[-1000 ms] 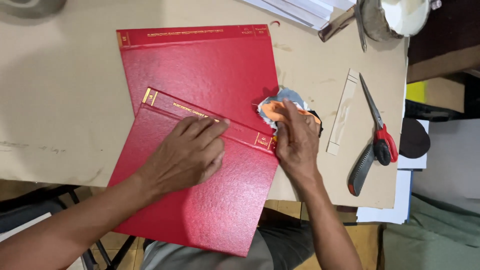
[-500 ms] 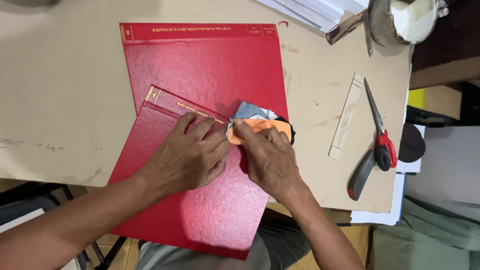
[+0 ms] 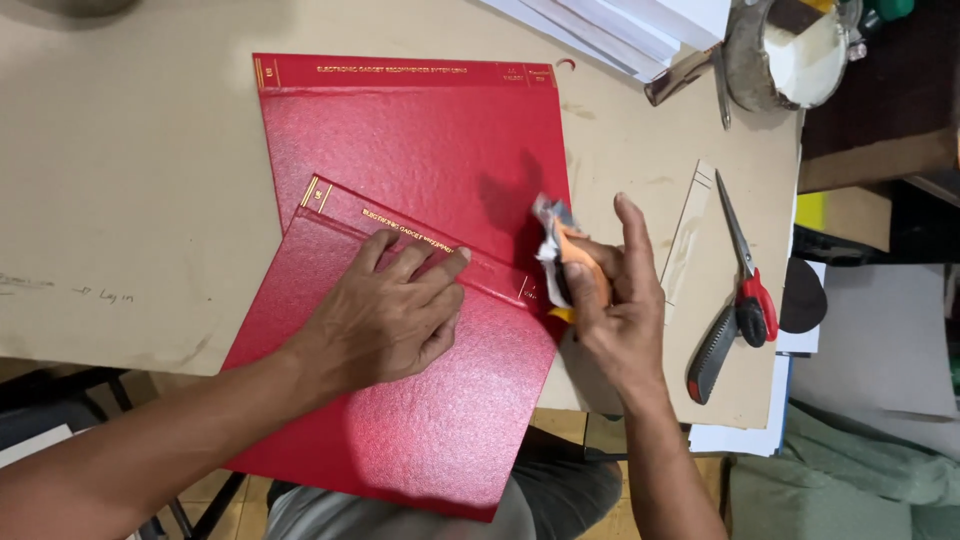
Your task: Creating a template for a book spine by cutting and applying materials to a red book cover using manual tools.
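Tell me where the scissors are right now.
In the head view, the red-handled scissors lie on the right part of the brown table, just right of the right hand and a pale cardboard strip.

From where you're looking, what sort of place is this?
Probably a small bookbinding workshop. Two red book covers with gold lettering lie on a board-topped table; the left hand presses one while the right hand holds a rag. Scissors and a pot of white paste sit nearby.

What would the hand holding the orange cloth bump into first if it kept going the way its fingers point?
Probably bare table; farther on, the white paper stack. The right hand points up-screen.
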